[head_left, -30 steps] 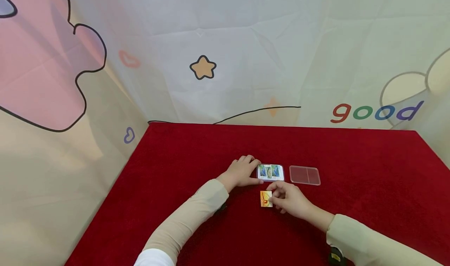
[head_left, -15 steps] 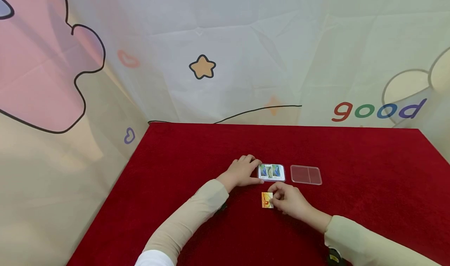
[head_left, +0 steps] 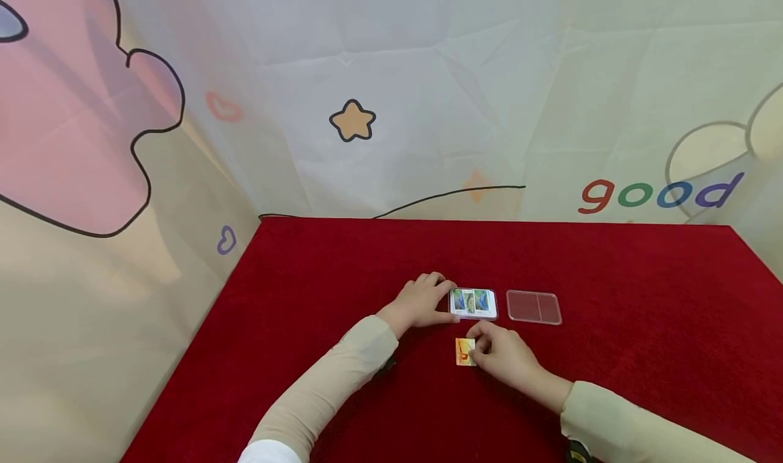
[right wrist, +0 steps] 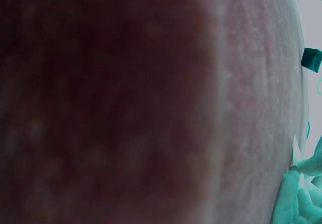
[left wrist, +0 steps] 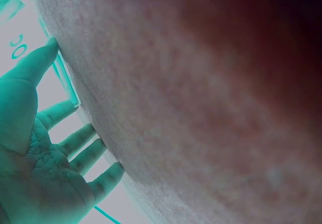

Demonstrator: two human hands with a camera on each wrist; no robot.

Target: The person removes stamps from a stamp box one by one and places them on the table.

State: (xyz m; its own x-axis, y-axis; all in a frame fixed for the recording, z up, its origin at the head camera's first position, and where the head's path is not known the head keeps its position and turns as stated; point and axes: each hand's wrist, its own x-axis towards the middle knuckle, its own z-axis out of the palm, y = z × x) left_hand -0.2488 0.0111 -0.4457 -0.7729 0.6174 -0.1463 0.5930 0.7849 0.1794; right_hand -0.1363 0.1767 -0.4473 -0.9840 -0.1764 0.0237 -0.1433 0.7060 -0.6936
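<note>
One small orange card (head_left: 463, 352), one picture-filled case (head_left: 493, 307), one clear tray (head_left: 525, 306), one red tablecloth (head_left: 342, 272).

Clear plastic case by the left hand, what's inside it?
The clear plastic case holds three small stamp-like pictures, mostly blue and green, side by side on white. Anything underneath them is covered, so I can't tell what lies below.

- A flat box (head_left: 474, 318) lies on the surface (head_left: 355, 252).
- Cards (head_left: 470, 302) sit in the flat box.
- A flat tray (head_left: 523, 306) lies just right of it, not touching.
- The left grip (head_left: 422, 301) touches the box's left end.
- A small card (head_left: 462, 352) is nearer, in the right grip (head_left: 503, 355).
- A hanging cloth (head_left: 428, 75) stands behind the far edge.
</note>
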